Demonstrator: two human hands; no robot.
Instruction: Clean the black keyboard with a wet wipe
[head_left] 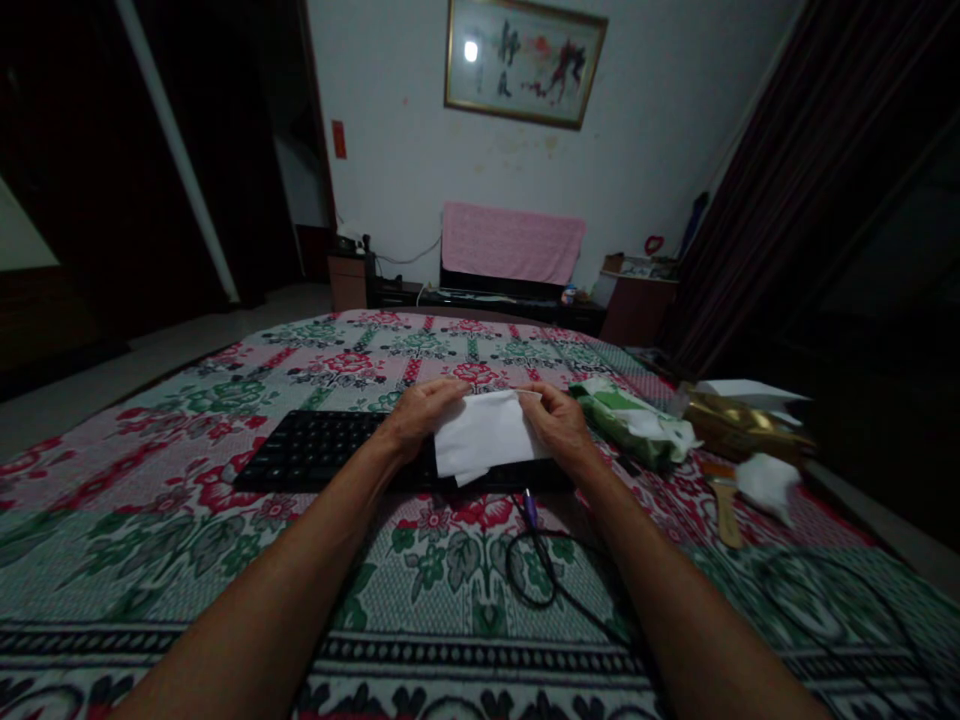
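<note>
Both my hands hold a white tissue (484, 435) stretched between them just above a black keyboard (315, 450). My left hand (420, 412) pinches the tissue's left top edge with its fingers closed. Closed on the right top edge is my right hand (559, 425). The keyboard lies flat on a floral bedspread (225, 540), and its black cable (536, 565) loops toward me, with a purple plug (529, 505) near the keyboard's front edge.
A green and white wipes packet (630, 420) lies right of the keyboard. Further right are a gold packet (739, 425), a crumpled white tissue (765, 485) and a wooden-handled brush (724, 500). A pink-covered TV unit (514, 245) stands against the far wall.
</note>
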